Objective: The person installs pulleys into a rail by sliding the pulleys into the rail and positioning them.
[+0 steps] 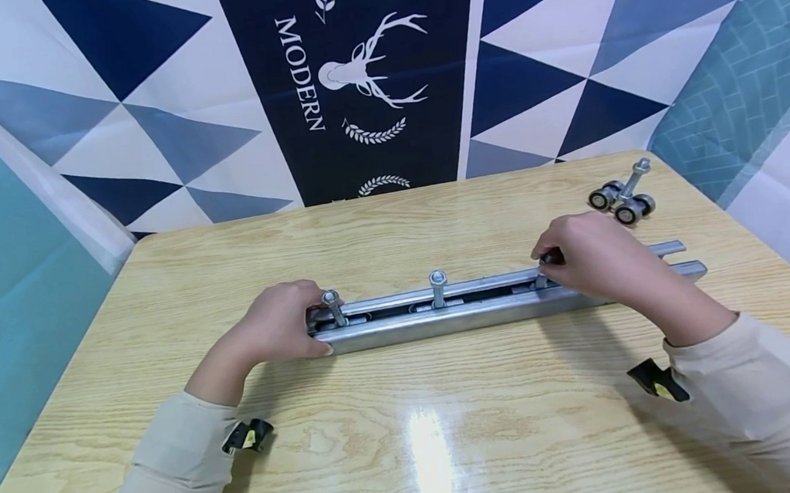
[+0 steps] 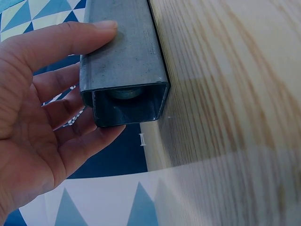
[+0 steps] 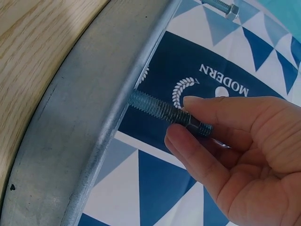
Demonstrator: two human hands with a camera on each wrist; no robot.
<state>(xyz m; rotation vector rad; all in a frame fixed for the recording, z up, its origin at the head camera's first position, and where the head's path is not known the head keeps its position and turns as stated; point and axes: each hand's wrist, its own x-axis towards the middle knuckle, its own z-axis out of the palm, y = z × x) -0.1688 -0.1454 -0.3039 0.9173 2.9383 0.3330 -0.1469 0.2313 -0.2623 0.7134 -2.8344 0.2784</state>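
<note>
A galvanized steel C-channel track [image 1: 470,316] lies across the table with its slot facing up. At its left end my left hand [image 1: 279,321] grips it, thumb on the near wall and fingers round the end and far side; the left wrist view shows the channel's open end [image 2: 127,106]. Upright bolts rise from the slot: one bolt [image 1: 333,307] beside the left hand, another bolt [image 1: 438,288] mid-track. My right hand [image 1: 594,254] pinches the upper end of a third threaded bolt [image 3: 153,107] between thumb and fingers. Whatever carries the bolts inside the track is mostly hidden.
A roller trolley [image 1: 624,196] with black-rimmed wheels and an upright bolt stands at the table's back right corner. The wooden table [image 1: 353,428] meets a patterned cloth [image 1: 373,147] behind it. The track's right end reaches past the right hand.
</note>
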